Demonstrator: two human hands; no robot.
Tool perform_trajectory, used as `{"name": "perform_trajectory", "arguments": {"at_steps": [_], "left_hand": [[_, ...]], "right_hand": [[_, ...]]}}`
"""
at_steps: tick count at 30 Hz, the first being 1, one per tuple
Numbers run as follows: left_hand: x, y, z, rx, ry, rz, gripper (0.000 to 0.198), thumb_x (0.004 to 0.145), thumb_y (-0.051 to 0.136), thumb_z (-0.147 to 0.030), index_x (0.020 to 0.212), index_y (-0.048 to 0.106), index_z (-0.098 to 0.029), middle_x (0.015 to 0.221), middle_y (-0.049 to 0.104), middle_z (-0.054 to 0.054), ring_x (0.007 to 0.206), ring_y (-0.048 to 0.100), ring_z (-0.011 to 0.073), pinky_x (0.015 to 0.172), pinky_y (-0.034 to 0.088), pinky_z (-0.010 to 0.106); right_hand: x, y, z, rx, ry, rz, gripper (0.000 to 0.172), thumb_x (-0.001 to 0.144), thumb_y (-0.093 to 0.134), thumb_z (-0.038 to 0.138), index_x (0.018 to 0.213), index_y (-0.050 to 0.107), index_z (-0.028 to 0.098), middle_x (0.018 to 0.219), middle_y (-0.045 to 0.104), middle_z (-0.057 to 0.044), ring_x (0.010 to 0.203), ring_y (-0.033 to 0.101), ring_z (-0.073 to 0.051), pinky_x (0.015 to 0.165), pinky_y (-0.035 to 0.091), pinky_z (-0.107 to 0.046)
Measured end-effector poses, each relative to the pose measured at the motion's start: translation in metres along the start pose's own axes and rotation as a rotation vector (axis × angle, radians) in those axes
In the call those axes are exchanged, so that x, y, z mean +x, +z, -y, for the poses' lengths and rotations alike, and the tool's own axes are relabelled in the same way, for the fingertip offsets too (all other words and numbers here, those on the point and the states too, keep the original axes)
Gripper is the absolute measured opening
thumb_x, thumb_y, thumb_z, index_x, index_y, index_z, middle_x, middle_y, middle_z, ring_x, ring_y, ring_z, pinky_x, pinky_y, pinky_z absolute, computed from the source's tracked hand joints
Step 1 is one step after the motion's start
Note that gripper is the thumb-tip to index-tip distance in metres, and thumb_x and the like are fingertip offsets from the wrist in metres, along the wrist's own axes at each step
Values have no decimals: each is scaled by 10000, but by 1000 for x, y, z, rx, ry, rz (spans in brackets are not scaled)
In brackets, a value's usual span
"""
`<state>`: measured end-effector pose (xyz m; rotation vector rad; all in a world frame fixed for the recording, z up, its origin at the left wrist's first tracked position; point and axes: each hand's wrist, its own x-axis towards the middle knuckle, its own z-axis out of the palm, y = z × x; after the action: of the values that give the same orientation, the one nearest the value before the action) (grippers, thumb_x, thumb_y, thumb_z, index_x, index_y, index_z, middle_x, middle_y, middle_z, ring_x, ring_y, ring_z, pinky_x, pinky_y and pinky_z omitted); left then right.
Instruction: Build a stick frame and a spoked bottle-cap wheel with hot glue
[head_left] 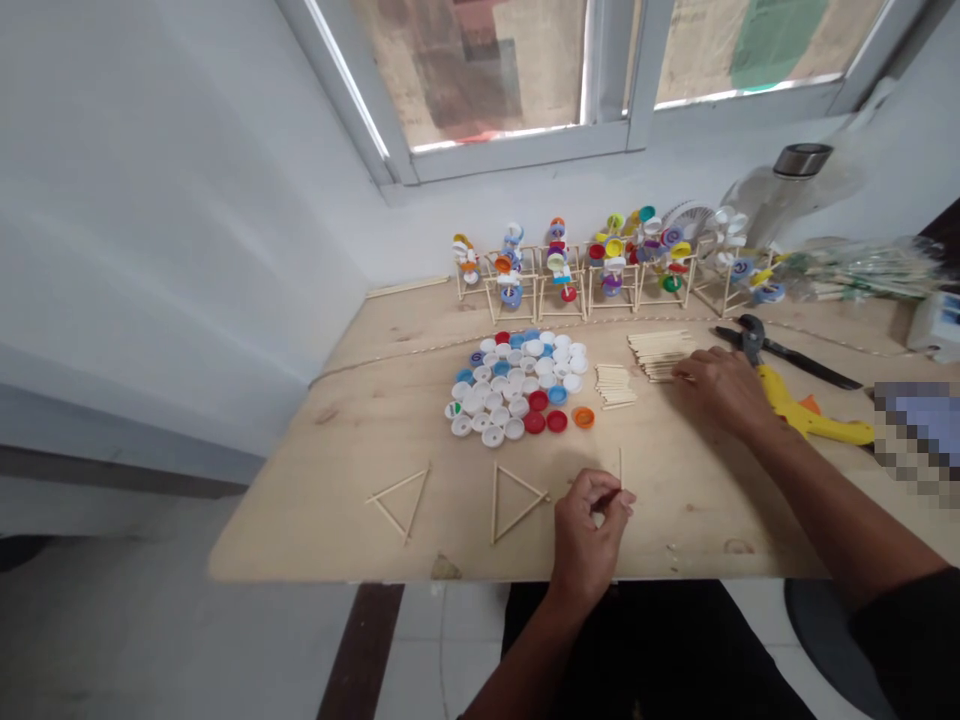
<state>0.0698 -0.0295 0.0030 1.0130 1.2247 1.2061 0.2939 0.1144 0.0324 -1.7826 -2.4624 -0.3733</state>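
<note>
Head view: left hand point(591, 522) pinches shut on a thin stick point(620, 463) at the table's point(360, 420) 6 o'clock edge, right hand point(721, 390) rests loosely open on the stick pile point(657, 352) toward 1 o'clock; probably light, stiff, snappable, best fingertip-pinched near one end.

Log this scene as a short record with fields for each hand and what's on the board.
Left hand: pinches thin stick
Right hand: fingertips on stick pile
Centre: bottle caps
Near edge: two stick triangles
Right: yellow glue gun, pliers
Back: cap-and-stick models
Surface: plywood board
</note>
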Motion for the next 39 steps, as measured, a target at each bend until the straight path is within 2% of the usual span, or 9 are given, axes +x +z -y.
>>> {"name": "perform_trajectory", "arguments": {"at_steps": [10, 19, 24, 27, 29, 32, 34, 36, 39], "left_hand": [[-2, -1, 2, 9, 15, 8, 81, 757, 629, -234, 779, 572, -181, 685, 687, 15, 637, 648, 142, 643, 494, 248], [-1, 0, 1, 2, -2, -3, 81, 744, 628, -239, 777, 576, -186, 688, 691, 16, 660, 659, 154, 654, 500, 259], [-1, 0, 1, -21, -8, 4, 72, 743, 618, -211, 779, 563, -182, 706, 694, 17, 636, 645, 138, 656, 493, 256], [0, 0, -2, -79, -31, 9, 78, 740, 615, -207, 776, 552, -179, 706, 696, 24, 621, 637, 132, 638, 489, 252], [1, 0, -6, -138, -61, 7, 100, 728, 626, -211, 771, 542, -176, 686, 695, 23, 593, 629, 124, 605, 478, 238], [3, 1, -15, -232, -124, -9, 157, 695, 666, -228, 758, 534, -171, 658, 697, 24, 553, 620, 116, 547, 454, 215], [5, 2, -20, -283, -157, -24, 190, 669, 695, -238, 749, 538, -167, 652, 700, 25, 528, 615, 114, 518, 443, 207], [7, 2, -24, -316, -175, -33, 211, 648, 717, -254, 738, 550, -160, 642, 697, 23, 508, 611, 113, 503, 441, 207], [8, 2, -27, -346, -192, -19, 251, 628, 742, -295, 733, 565, -151, 636, 694, 25, 504, 615, 120, 500, 445, 214]], "right_hand": [[2, -1, 7, -22, 1, 68, 268, 894, 443, 269, 863, 694, 181, 894, 700, -99, 856, 565, -229, 716, 282, -340], [24, -5, 2, -11, -162, 156, 193, 842, 512, 177, 706, 649, 164, 791, 696, -100, 777, 572, -197, 687, 278, -327], [28, -16, 1, 42, -174, 127, 196, 821, 501, 149, 666, 622, 161, 751, 680, -117, 768, 577, -209, 713, 314, -337], [17, -32, 6, 100, -114, 64, 186, 835, 467, 198, 744, 628, 173, 797, 675, -109, 793, 581, -215, 718, 352, -333], [4, -43, 19, 255, -34, 18, 204, 861, 446, 286, 816, 621, 191, 810, 668, -76, 757, 578, -187, 690, 385, -306], [-23, -54, 53, 1003, 216, 45, 286, 815, 527, 478, 763, 600, 207, 696, 615, -25, 631, 531, -148, 609, 397, -278], [-40, -56, 79, 1313, 352, 109, 334, 708, 646, 536, 729, 600, 206, 667, 586, -2, 624, 511, -135, 610, 400, -270], [-52, -54, 101, 1487, 456, 175, 369, 637, 711, 545, 705, 600, 200, 641, 576, 11, 603, 497, -123, 604, 399, -265], [-62, -50, 119, 1630, 523, 256, 379, 607, 746, 522, 709, 596, 189, 625, 577, 20, 585, 501, -114, 602, 410, -262]]}}
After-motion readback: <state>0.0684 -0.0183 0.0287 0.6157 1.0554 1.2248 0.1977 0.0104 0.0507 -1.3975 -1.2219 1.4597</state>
